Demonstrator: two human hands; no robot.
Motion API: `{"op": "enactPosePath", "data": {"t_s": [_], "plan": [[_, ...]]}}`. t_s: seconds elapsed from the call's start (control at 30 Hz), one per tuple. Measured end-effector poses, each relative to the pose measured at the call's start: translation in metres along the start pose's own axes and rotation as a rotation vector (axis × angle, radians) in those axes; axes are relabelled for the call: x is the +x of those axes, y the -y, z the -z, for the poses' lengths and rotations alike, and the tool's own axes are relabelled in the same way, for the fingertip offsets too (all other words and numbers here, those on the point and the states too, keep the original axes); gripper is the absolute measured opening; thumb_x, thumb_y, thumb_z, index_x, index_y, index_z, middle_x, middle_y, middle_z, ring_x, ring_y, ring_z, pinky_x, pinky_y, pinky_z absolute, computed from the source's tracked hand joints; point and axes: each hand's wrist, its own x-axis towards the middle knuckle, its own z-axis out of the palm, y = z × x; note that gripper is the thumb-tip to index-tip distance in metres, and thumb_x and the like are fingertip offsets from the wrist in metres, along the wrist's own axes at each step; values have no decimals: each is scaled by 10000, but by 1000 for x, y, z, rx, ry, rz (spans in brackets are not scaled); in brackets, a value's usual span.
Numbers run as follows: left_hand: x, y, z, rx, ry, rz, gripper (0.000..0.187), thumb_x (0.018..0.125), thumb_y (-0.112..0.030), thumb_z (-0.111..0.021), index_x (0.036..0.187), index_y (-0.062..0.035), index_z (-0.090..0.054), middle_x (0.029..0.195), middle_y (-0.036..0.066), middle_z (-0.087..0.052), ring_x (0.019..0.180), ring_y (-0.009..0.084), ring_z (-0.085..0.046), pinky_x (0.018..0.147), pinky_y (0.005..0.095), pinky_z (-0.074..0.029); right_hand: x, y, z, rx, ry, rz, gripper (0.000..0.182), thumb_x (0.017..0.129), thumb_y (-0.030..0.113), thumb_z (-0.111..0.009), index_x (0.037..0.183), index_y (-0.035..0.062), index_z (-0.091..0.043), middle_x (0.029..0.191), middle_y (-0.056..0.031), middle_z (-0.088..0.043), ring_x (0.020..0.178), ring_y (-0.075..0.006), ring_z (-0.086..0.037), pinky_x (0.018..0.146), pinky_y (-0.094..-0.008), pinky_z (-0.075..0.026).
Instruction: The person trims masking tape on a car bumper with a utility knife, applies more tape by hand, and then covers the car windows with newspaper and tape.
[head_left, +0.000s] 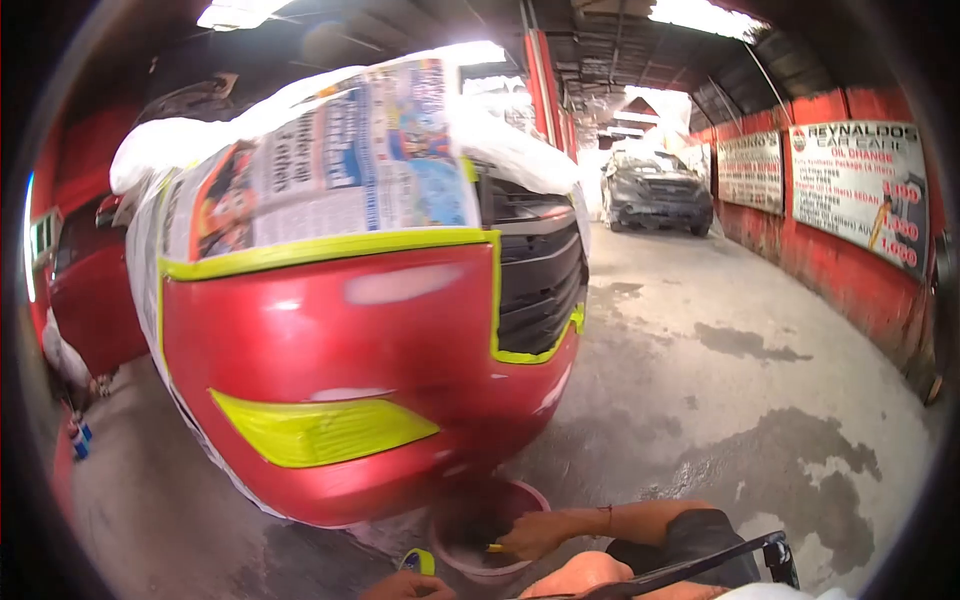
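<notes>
My right hand reaches over the rim of a round reddish bucket, fingers closed on a small yellow piece whose kind I cannot tell. At the bottom edge of the view, my left hand is partly cut off, its fingers closed at the lower side of a yellow-green roll of tape. Just beyond the bucket stands a red car bumper with pale patches on it. Yellow-green tape covers its lamp area, and newspaper is taped above.
A dark grille sits at the bumper's right side. White sheeting drapes the car. Farther back is a dark car. Wet patches mark the concrete floor. Signs hang on the red wall at right; blue bottles stand at left.
</notes>
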Motion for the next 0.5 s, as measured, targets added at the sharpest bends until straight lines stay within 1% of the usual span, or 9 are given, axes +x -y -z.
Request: {"op": "enactPosePath", "data": {"t_s": [0.03,0.1,0.17,0.27,0.33,0.37,0.4,0.47,0.5], "plan": [[12,-4,0,2,113,27,251,984,-249,-596,1098,-50,-697,1028,71,-685,938,145,-635,831,320,-514,-9,-1,-3,81,-15,24,325,936,205,-501,1186,23,-600,925,-286,-692,853,-484,-662,771,-567,-517],[40,-5,0,80,225,62,275,980,-283,-589,1088,-57,-701,1021,90,-689,937,180,-644,826,343,-517,-28,-2,1,195,-48,44,326,939,187,-498,1209,24,-583,920,-286,-689,853,-490,-656,769,-568,-513],[67,3,-5,154,319,103,300,977,-317,-583,1079,-64,-706,1014,110,-694,936,216,-653,821,365,-520,-42,-8,4,265,-152,134,302,949,178,-516,1196,17,-582,916,-290,-681,856,-497,-643,757,-574,-498],[94,34,-18,264,452,173,339,972,-368,-573,1064,-74,-713,1004,139,-702,935,269,-667,813,399,-524,-53,-12,8,415,-221,188,293,962,208,-552,1179,15,-587,902,-290,-675,851,-501,-632,747,-582,-485],[97,65,-32,330,550,230,365,969,-402,-566,1054,-81,-718,997,158,-707,934,305,-676,807,421,-527,-59,-23,6,387,-229,202,299,966,230,-565,1178,18,-578,884,-286,-675,838,-498,-635,736,-580,-483],[89,79,-38,356,606,262,379,967,-419,-563,1049,-84,-720,994,168,-709,934,322,-681,805,433,-529,-58,-22,4,356,-222,220,309,971,252,-578,1176,22,-569,865,-283,-674,825,-495,-638,725,-578,-481],[79,91,-45,366,665,289,392,966,-436,-559,1044,-88,-722,990,177,-712,934,340,-685,802,444,-530,-60,-25,5,409,-198,241,309,971,252,-578,1176,22,-569,865,-283,-674,825,-495,-638,725,-578,-481],[59,105,-54,349,782,329,420,962,-470,-553,1034,-95,-727,983,197,-716,933,375,-694,797,466,-533,-63,-37,6,447,-72,108,322,967,259,-591,1191,33,-543,834,-273,-672,806,-486,-650,705,-573,-482],[58,105,-57,336,831,337,434,961,-487,-549,1029,-98,-729,980,206,-719,932,393,-699,794,478,-534,-60,-35,7,500,-34,119,322,967,259,-591,1191,33,-543,834,-273,-672,806,-486,-650,705,-573,-482]]}}
